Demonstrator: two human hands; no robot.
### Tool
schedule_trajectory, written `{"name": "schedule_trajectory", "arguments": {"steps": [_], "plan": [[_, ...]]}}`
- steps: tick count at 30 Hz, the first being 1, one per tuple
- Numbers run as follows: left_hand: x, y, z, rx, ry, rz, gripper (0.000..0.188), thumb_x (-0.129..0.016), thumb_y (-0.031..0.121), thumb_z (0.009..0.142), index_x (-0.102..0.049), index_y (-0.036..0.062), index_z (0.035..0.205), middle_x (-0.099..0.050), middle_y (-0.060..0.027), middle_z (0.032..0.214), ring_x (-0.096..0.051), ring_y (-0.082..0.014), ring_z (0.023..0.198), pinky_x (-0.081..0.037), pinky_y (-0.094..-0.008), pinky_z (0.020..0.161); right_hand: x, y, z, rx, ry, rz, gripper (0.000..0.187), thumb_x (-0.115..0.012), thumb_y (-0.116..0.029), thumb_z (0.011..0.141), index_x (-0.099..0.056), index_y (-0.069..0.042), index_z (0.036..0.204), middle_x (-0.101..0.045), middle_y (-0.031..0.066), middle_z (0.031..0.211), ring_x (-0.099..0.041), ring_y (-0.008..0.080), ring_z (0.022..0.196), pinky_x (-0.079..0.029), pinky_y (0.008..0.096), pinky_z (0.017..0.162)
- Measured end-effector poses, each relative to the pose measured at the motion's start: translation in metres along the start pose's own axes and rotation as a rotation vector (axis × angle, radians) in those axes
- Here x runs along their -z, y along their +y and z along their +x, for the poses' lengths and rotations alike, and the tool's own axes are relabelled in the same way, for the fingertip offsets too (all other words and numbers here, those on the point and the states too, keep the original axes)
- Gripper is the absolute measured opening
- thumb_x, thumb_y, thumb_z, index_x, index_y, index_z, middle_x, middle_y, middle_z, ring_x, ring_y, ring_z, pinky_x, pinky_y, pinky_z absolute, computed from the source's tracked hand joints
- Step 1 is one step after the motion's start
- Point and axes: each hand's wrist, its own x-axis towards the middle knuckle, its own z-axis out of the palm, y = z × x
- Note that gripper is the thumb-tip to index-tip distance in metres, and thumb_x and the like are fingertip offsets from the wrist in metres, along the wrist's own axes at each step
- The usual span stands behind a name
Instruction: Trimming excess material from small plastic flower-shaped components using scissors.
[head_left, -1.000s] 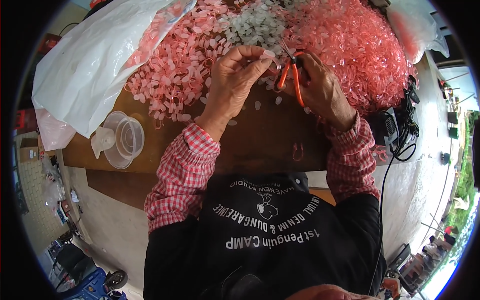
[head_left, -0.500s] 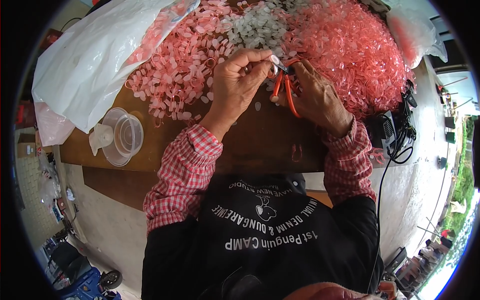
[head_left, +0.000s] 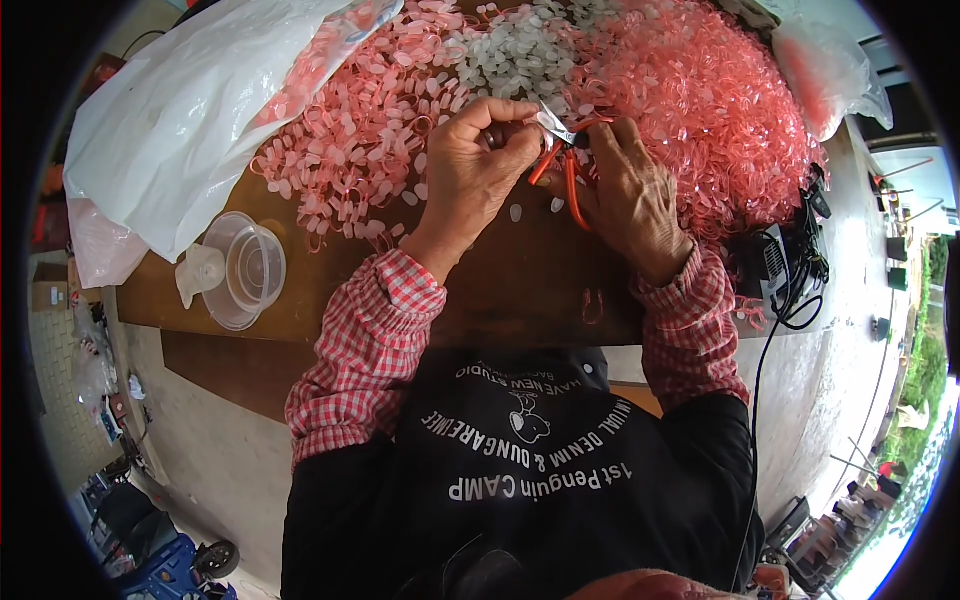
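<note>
Between the thumb and fingertips of my left hand (head_left: 468, 165) is a small pink plastic piece with a pale oval tab (head_left: 546, 119). My right hand (head_left: 632, 195) is closed round the orange handles of a small pair of scissors (head_left: 572, 185). Their metal blades are parted and point up and left, right at the tab; whether they touch it I cannot tell. Below the hands, two loose pale ovals (head_left: 516, 212) lie on the brown table (head_left: 450, 300). Beyond my left hand spreads a heap of pink pieces with oval tabs (head_left: 350, 150).
Pale ovals (head_left: 515, 50) are piled at the far middle, beside a large heap of glossy pink loops (head_left: 700, 110). A white plastic bag (head_left: 190, 120) covers the far left. A clear round tub (head_left: 250, 270) stands at left; black cables (head_left: 805, 270) lie at right.
The scissors have turned slightly, and their blades now show parted beside the tab. My right hand has shifted a little, and a second loose oval shows on the table below it.
</note>
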Motion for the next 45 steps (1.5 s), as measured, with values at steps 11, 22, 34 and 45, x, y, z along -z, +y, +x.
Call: {"name": "schedule_trajectory", "arguments": {"steps": [11,22,34,45], "plan": [[0.004,0.001,-0.001,0.108,-0.021,-0.06,0.019,-0.067,0.0,0.083,-0.066,-0.0023,0.102,-0.062,0.0011,0.084,-0.054,-0.0021,0.073,-0.047,-0.0165,0.067,0.003,-0.002,0.001,-0.087,-0.114,0.032,0.037,-0.071,-0.037,0.082,-0.056,-0.004,0.088,-0.057,0.0134,0.082,-0.06,0.0367,0.069,-0.046,0.0432,0.056],[0.005,-0.009,0.001,0.126,-0.06,-0.3,0.018,-0.068,0.011,0.09,-0.064,-0.0003,0.104,-0.064,-0.0009,0.089,-0.06,-0.0056,0.081,-0.052,-0.0203,0.07,-0.003,0.016,0.002,-0.25,-0.077,0.242,0.026,-0.071,-0.026,0.085,-0.061,-0.002,0.087,-0.06,0.0102,0.07,-0.059,0.0182,0.058,-0.045,0.0322,0.054],[-0.001,-0.013,-0.006,-0.037,-0.136,0.041,0.022,-0.066,0.001,0.088,-0.063,-0.0013,0.109,-0.066,-0.0029,0.093,-0.06,-0.0057,0.079,-0.052,-0.0199,0.07,-0.01,0.008,0.002,-0.422,-0.054,0.817,0.021,-0.074,-0.013,0.084,-0.065,-0.003,0.1,-0.065,-0.0004,0.077,-0.058,0.0053,0.072,-0.049,0.0229,0.064],[-0.002,-0.008,-0.008,0.101,-0.226,0.221,0.014,-0.067,0.002,0.087,-0.066,-0.0005,0.1,-0.067,-0.0001,0.091,-0.056,-0.0014,0.075,-0.049,-0.0166,0.068,-0.01,0.015,0.003,-0.089,0.026,0.342,0.023,-0.069,-0.017,0.084,-0.06,-0.002,0.097,-0.064,0.0176,0.088,-0.066,0.033,0.075,-0.051,0.0356,0.061]]}}
